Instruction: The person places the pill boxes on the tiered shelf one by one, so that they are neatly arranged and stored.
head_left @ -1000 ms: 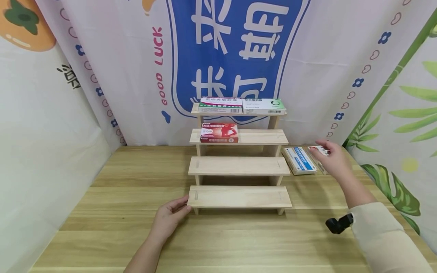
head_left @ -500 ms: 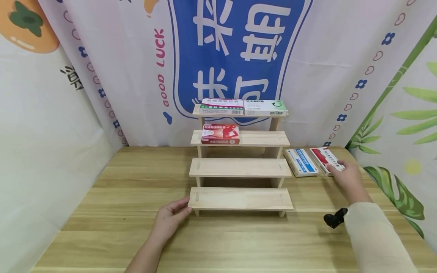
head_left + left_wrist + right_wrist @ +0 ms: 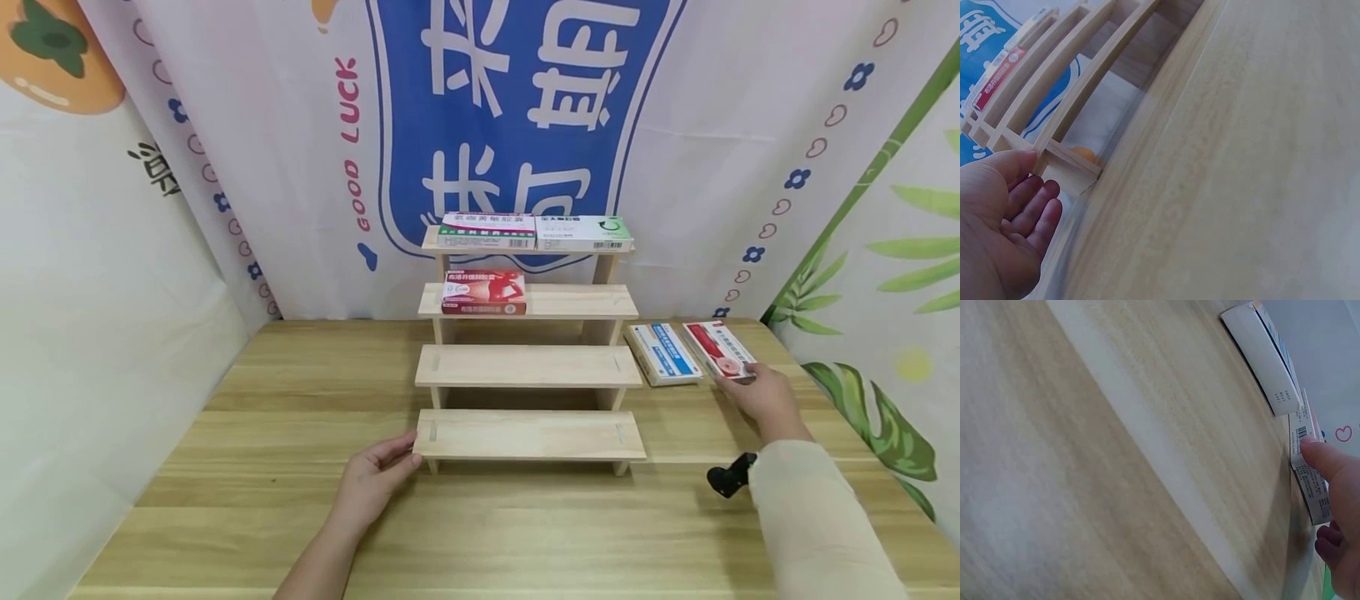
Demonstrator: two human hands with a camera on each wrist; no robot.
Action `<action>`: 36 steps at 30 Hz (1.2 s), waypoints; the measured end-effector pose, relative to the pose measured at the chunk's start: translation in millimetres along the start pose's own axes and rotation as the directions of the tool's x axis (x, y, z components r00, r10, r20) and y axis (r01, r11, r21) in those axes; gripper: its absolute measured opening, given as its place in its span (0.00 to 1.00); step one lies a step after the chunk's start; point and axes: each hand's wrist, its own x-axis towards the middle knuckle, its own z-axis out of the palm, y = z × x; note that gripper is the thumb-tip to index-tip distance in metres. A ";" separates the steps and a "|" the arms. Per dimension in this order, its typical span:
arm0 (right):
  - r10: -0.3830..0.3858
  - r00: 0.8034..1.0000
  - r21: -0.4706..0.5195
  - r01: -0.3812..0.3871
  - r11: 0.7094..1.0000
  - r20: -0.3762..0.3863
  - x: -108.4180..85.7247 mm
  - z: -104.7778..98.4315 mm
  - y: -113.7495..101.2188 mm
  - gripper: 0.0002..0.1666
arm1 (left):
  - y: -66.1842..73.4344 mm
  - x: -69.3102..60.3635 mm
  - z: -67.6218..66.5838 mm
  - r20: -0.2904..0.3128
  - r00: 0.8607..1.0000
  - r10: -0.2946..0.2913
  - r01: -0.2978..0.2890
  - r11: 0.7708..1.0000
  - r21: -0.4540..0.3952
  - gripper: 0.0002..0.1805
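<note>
A stepped wooden shelf [image 3: 528,367] stands mid-table. At the left end of its lowest step, my left hand [image 3: 367,487] pinches the edge; the left wrist view shows that thumb against the wood [image 3: 1079,103], the other fingers bent below. Right of the shelf, a red and white box [image 3: 716,346] lies flat on the table. My right hand [image 3: 767,400] grips its near right corner, and the right wrist view shows the thumb on the barcode side of the box [image 3: 1311,487]. A blue and white box [image 3: 663,354] lies just left of it.
Two boxes, one pink, white and green [image 3: 486,232], one white and green [image 3: 583,233], sit side by side on the top step. A red box [image 3: 483,293] is on the second step's left part. A printed curtain [image 3: 300,167] hangs behind the table.
My right hand has come down from above the red and white box to its near right corner and gripped it. My left hand has stayed at the shelf's edge.
</note>
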 end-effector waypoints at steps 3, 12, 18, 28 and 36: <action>0.032 0.999 0.024 -0.031 0.999 -0.020 -2.0 1.9 1.5 0.53 | -0.1 0.0 0.3 -0.001 1.000 0.001 -0.001 1.000 -0.006 0.21; 0.068 0.996 0.117 -0.061 0.991 -0.062 -10.3 5.6 8.4 0.53 | -1.6 -1.1 0.8 0.005 1.000 -0.008 0.008 1.000 0.001 0.21; 0.035 0.993 0.203 -0.011 0.979 -0.114 -17.2 2.0 9.4 0.52 | -2.0 0.7 0.9 -0.004 1.000 -0.007 0.007 1.000 -0.011 0.21; -0.075 0.977 0.302 0.135 0.944 -0.202 -45.4 -26.4 -18.8 0.47 | -0.3 1.6 0.5 -0.002 1.000 -0.003 0.003 1.000 -0.011 0.21; -0.196 0.953 0.296 0.261 0.919 -0.231 -69.9 -49.7 -44.3 0.43 | -1.0 1.0 -0.1 0.003 1.000 -0.004 0.004 1.000 -0.003 0.21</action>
